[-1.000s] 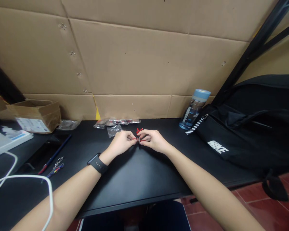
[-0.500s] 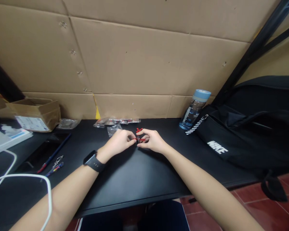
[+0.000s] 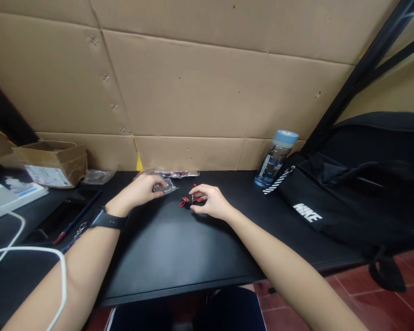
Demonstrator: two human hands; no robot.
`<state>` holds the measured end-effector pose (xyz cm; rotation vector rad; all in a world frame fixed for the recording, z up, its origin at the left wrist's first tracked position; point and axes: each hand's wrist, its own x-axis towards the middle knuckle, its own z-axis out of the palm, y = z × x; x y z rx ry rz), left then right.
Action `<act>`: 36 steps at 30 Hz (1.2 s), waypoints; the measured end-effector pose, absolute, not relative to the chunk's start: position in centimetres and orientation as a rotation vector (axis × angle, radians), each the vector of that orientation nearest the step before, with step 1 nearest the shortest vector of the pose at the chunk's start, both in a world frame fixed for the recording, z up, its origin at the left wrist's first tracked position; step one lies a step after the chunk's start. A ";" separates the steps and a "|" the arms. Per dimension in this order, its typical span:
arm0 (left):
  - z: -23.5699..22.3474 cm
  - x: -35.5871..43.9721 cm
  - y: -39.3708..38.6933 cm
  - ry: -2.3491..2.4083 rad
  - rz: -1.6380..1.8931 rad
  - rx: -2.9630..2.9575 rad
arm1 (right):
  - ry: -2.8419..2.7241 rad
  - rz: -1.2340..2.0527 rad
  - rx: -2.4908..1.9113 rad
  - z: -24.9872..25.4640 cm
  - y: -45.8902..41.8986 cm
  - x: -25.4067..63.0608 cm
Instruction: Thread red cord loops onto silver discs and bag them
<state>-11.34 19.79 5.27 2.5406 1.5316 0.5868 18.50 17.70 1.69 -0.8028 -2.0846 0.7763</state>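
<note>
My right hand (image 3: 212,201) holds a small item with red cord (image 3: 184,201) between thumb and fingertips, just above the black tabletop. A red loop sticks out on its left side and a bit of red shows above the fingers. The part inside the grip looks small and dark with a pale edge; its kind I cannot make out. My left hand (image 3: 143,189), wearing a dark watch, is at a small clear plastic bag (image 3: 169,185). Its thumb and fingers are apart over the bag's left end, and whether they touch it is unclear.
Flat clear packets (image 3: 179,174) lie along the cardboard wall (image 3: 193,92). A blue-lidded bottle (image 3: 276,158) and a black backpack (image 3: 359,193) stand at right. At left are an open carton (image 3: 55,163), a dark tablet (image 3: 60,218), and a white cable (image 3: 64,276) crossing my left forearm.
My left hand has let go of the red-corded item and moved left to the clear plastic bag. My right hand keeps the item, shifted slightly left in view.
</note>
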 end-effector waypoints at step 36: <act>3.8 -7.8 18.7 1.145 0.327 2.620 | -2.372 0.684 -0.777 1.9 17.6 16.5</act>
